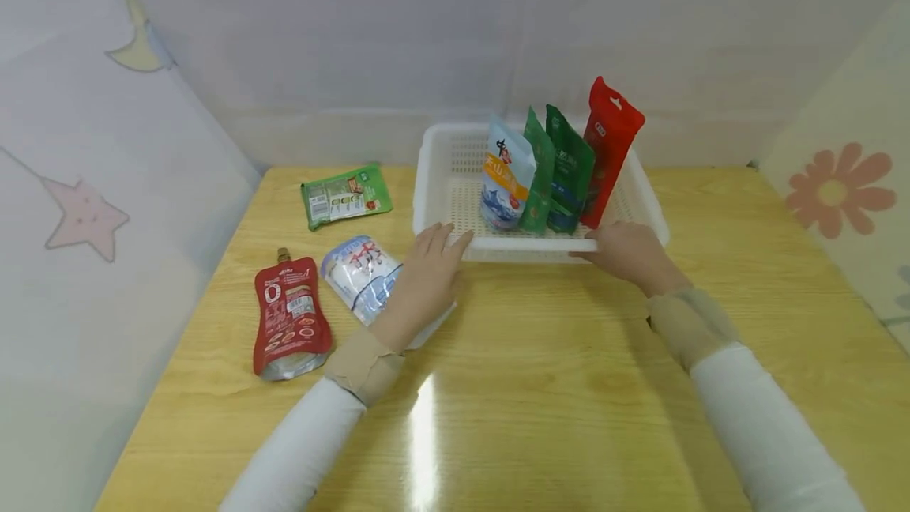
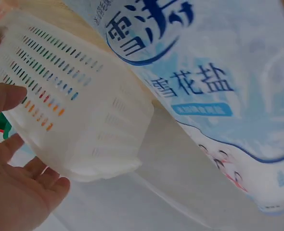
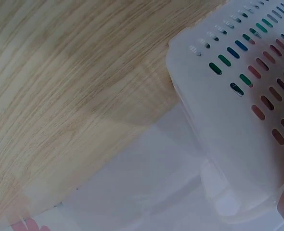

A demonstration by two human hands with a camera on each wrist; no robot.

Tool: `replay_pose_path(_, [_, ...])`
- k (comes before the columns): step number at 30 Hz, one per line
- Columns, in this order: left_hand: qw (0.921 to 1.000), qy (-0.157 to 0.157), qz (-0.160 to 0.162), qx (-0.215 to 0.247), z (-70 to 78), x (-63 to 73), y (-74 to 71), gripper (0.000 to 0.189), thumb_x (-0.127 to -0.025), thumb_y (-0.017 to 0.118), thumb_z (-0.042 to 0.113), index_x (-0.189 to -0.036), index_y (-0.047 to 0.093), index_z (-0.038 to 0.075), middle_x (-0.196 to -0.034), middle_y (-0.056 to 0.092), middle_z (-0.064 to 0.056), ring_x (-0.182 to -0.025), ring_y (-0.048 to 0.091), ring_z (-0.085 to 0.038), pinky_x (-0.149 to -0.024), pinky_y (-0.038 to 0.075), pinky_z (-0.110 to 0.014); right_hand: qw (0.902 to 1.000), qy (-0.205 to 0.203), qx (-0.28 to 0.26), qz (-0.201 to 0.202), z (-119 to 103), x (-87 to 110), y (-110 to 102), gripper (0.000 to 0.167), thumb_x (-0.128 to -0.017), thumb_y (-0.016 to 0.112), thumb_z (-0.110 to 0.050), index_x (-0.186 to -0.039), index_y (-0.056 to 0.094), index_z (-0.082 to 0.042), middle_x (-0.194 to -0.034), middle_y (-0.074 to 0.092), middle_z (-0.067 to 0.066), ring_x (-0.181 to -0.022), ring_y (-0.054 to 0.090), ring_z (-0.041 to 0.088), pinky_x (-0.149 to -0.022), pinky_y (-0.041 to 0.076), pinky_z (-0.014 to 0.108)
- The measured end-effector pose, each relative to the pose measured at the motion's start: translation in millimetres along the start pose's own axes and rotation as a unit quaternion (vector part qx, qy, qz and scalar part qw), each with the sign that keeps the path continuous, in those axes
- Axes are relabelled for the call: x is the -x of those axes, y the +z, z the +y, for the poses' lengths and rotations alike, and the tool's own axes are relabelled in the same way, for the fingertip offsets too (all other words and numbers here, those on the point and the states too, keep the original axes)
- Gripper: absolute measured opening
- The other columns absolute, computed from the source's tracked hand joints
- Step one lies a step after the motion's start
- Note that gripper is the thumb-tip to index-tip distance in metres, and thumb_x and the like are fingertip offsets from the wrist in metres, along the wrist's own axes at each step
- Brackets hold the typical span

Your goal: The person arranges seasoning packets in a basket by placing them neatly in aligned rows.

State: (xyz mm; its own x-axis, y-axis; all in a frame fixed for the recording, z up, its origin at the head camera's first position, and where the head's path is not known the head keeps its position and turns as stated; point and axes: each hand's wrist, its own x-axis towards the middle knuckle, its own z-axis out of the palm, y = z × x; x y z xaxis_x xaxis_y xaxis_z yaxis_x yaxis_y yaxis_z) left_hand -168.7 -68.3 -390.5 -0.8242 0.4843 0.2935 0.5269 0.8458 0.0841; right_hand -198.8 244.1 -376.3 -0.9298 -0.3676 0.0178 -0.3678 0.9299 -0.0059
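Step in hand, by judgement: steadying or shifting the white basket (image 1: 522, 246), which stands at the rear of the table (image 1: 554, 433), right of the loose packets. From left to right: red spouted pouch (image 1: 287, 318) lies flat; green packet (image 1: 347, 196) lies behind it; blue-and-white pouch (image 1: 359, 275) lies partly hidden beneath the left hand (image 1: 419, 283). This hand is partly closed at the basket's near left corner, thumb across the outer wall, fingers at the rim; its pressure cannot be told. Inside the basket stand a pale blue packet (image 1: 506, 192), light green packet (image 1: 542, 172), dark green packet (image 1: 570, 168) and tall, leaning red packet (image 1: 611, 152). The right hand (image 1: 629, 255) is closed around the near rim, towards the right corner. Next move likely calls for equal force from both hands, basket level, to keep the tall packet from tipping. Surface and room: left panel (image 1: 57, 338) carries a star (image 1: 87, 218) and moon (image 1: 138, 55); the wood-grain tabletop shows a bright reflection; the back wall (image 1: 355, 46) is pale and creased; the right panel bears a red flower (image 1: 863, 200).
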Motion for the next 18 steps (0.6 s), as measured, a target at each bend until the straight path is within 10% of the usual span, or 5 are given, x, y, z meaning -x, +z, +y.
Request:
replay_pose_path(6, [0.9944, -0.105, -0.011, -0.001, -32.0, 23.5, -27.5, 0.049, -0.081, 0.062, -0.002, -0.130, 0.053, 0.003, -0.141, 0.044, -0.024, -0.132, 0.042, -0.040, -0.109, 0.037, -0.050, 1.0000, 0.003, 0.002, -0.004, -1, -2.0, -4, 0.035, -0.085, 0.068, -0.038, -0.073, 0.064, -0.006, -0.051, 0.047, 0.003, -0.048, 0.044, 0.016, -0.045, 0.043, 0.031])
replay_pose_path(13, [0.9878, -0.094, -0.121, -0.028, -60.0, 45.3, -29.1, 0.041, -0.082, 0.064, 0.000, -0.122, 0.058, 0.000, -0.135, 0.050, -0.027, -0.124, 0.048, -0.044, -0.101, 0.042, -0.056, 0.9998, 0.009, -0.004, -0.019, -2, 0.2, -6, 0.035, -0.086, 0.067, -0.040, -0.076, 0.064, -0.006, -0.052, 0.049, 0.002, -0.050, 0.045, 0.017, -0.047, 0.045, 0.031])
replay_pose_path(18, [0.9765, -0.149, -0.155, -0.005, -66.5, 48.9, -25.3, 0.050, -0.091, 0.062, 0.020, -0.132, 0.048, -0.005, -0.139, 0.042, -0.032, -0.131, 0.039, -0.048, -0.110, 0.033, -0.057, 0.9997, 0.007, -0.009, -0.020, -2, -0.3, -4, 0.035, -0.086, 0.067, -0.041, -0.079, 0.066, -0.006, -0.053, 0.050, 0.002, -0.050, 0.046, 0.017, -0.048, 0.045, 0.030])
